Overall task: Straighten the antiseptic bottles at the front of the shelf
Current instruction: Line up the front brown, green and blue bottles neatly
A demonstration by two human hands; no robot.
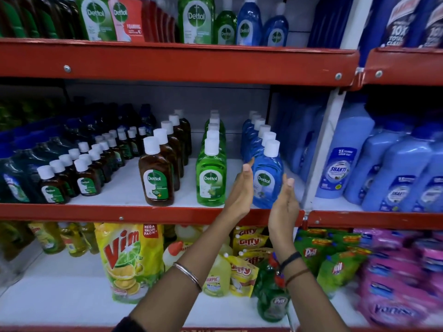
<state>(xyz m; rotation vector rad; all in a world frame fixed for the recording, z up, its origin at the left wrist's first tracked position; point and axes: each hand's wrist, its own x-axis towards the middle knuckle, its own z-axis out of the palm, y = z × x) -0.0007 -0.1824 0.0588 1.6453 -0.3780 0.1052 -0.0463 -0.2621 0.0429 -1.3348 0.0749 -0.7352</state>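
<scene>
On the middle shelf [119, 213] three rows of Dettol bottles with white caps run front to back. The front brown bottle [156, 178] stands left, the front green bottle [211, 178] in the middle, the front blue bottle [266, 180] right, all upright near the red front edge. My left hand [241, 190] is raised flat beside the blue bottle's left side, fingers straight. My right hand [285, 202] is flat beside its right side. Both palms face each other. Whether they touch the bottle is unclear.
Small brown Dettol bottles [82, 178] fill the shelf's left part. Pale blue Shakti jugs [342, 168] stand beyond the white upright [321, 149] on the right. Below are a Vim pouch [124, 257], Giffy packs [249, 240] and a green Pril bottle [272, 300]. More Dettol stands on the top shelf.
</scene>
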